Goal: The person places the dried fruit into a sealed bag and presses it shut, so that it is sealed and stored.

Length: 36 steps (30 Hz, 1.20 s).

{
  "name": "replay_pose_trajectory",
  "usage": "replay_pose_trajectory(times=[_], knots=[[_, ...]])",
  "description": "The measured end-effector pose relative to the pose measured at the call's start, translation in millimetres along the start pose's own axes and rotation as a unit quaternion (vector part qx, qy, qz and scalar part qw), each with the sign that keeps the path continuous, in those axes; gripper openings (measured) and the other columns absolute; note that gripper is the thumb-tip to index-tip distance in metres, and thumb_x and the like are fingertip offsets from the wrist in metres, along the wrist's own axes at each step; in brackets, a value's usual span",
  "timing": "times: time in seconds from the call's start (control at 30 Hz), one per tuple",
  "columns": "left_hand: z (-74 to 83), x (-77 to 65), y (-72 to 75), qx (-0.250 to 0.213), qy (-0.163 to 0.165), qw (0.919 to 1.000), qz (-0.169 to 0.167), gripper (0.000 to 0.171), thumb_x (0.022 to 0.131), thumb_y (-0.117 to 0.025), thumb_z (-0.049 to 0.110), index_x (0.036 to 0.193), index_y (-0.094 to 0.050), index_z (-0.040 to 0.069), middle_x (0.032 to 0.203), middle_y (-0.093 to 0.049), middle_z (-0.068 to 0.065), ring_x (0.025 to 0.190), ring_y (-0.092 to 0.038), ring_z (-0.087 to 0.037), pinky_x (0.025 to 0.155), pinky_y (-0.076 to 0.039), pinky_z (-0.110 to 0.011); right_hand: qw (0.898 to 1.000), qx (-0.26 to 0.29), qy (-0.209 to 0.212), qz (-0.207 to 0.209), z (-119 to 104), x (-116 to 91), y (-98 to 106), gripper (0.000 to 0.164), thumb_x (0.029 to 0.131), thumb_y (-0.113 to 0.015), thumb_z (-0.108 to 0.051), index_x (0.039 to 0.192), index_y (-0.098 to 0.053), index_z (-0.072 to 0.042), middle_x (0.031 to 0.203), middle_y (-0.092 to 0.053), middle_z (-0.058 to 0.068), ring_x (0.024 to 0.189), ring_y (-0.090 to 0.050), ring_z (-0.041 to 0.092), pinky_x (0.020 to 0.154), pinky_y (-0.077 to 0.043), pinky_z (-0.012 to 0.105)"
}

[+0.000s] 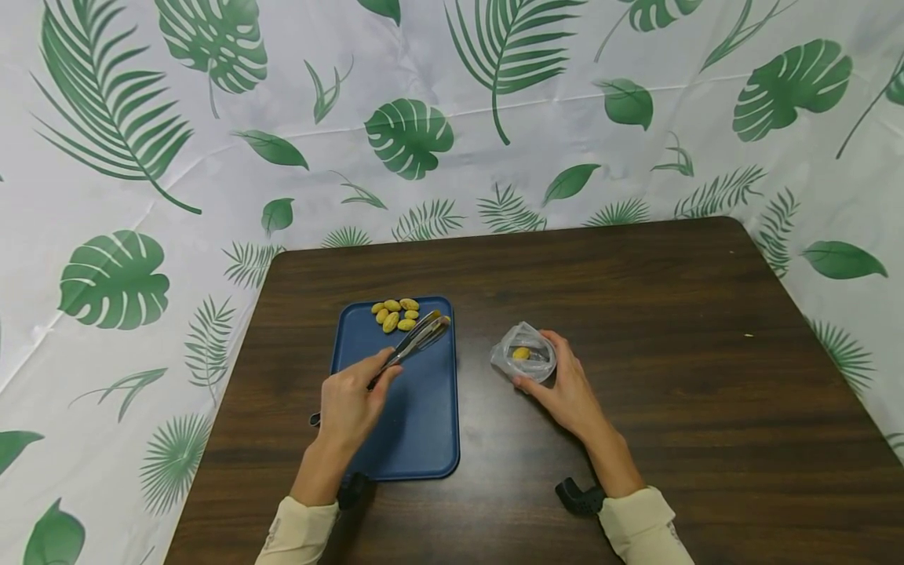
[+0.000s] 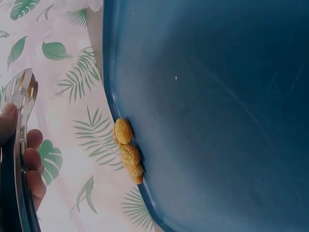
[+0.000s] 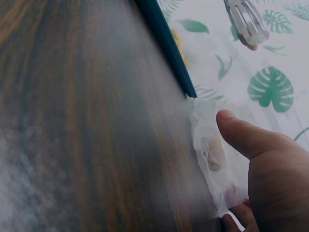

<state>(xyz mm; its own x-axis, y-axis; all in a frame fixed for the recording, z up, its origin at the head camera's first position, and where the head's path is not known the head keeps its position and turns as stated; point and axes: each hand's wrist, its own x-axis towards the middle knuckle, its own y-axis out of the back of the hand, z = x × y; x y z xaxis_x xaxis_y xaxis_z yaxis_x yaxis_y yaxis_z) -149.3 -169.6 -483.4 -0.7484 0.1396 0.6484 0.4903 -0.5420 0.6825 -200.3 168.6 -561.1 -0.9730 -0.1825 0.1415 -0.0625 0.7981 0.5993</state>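
My left hand (image 1: 351, 399) grips metal tongs (image 1: 420, 336) with a dark handle, held over the upper right of a blue tray (image 1: 395, 439). Something yellow-brown shows between the tong tips; in the left wrist view it is mostly covered by the metal. Several small, oval, wrinkled yellow pieces (image 1: 391, 322), like dried fruit, lie together at the tray's far end. To the right of the tray, my right hand (image 1: 568, 392) holds a clear plastic bag (image 1: 504, 359) by its side, thumb and fingers around it. Its mouth faces up, and one yellow piece (image 1: 521, 354) is visible inside.
The dark wooden table (image 1: 671, 353) carries the tray and bag. A tiny yellow scrap (image 1: 749, 335) lies far to the right. Behind the table hangs a white cloth (image 1: 297, 71) printed with green leaves. A black wrist band (image 1: 581, 497) sits at my right cuff.
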Motion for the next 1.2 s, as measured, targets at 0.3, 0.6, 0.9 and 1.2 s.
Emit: replay_pose_trajectory(times=[0.3, 0.6, 0.9, 1.2], knots=[[6.8, 0.1, -7.4, -0.007, -0.005, 0.9999, -0.009, 0.032, 0.080, -0.088, 0.015, 0.107, -0.079, 0.000, 0.095, -0.080, -0.015, 0.078, -0.079, -0.027, 0.063, -0.061, -0.040, 1.000, 0.001, -0.002, -0.002, 0.8, 0.4, 1.3, 0.092, 0.085, -0.086, -0.039, 0.155, -0.033, -0.013, 0.151, -0.050, 0.019, 0.133, -0.050, 0.045, 0.107, -0.039, 0.067], [12.9, 0.1, -13.7, -0.011, -0.008, 0.9995, -0.028, 0.030, 0.084, -0.086, 0.018, 0.107, -0.079, 0.000, 0.094, -0.081, -0.014, 0.077, -0.079, -0.026, 0.062, -0.061, -0.037, 1.000, 0.004, 0.007, 0.000, 2.2, 0.7, 2.0, 0.092, 0.084, -0.087, -0.038, 0.154, -0.034, -0.011, 0.148, -0.052, 0.020, 0.133, -0.052, 0.043, 0.108, -0.039, 0.065], [17.7, -0.4, -17.7, -0.014, -0.008, 0.9993, -0.035, 0.031, 0.083, -0.086, 0.019, 0.107, -0.080, 0.001, 0.094, -0.081, -0.013, 0.076, -0.079, -0.026, 0.062, -0.061, -0.039, 1.000, 0.001, -0.002, -0.005, 3.1, -0.1, 1.8, 0.092, 0.086, -0.085, -0.040, 0.155, -0.032, -0.012, 0.151, -0.050, 0.020, 0.133, -0.050, 0.045, 0.107, -0.039, 0.067], [20.9, 0.3, -20.2, -0.018, -0.014, 0.9989, -0.041, 0.030, 0.083, -0.086, 0.020, 0.107, -0.080, 0.003, 0.094, -0.081, -0.011, 0.075, -0.078, -0.024, 0.061, -0.061, -0.037, 1.000, 0.003, 0.003, -0.002, 1.2, 0.8, 1.2, 0.092, 0.085, -0.086, -0.039, 0.155, -0.033, -0.012, 0.151, -0.050, 0.019, 0.133, -0.050, 0.044, 0.107, -0.039, 0.066]])
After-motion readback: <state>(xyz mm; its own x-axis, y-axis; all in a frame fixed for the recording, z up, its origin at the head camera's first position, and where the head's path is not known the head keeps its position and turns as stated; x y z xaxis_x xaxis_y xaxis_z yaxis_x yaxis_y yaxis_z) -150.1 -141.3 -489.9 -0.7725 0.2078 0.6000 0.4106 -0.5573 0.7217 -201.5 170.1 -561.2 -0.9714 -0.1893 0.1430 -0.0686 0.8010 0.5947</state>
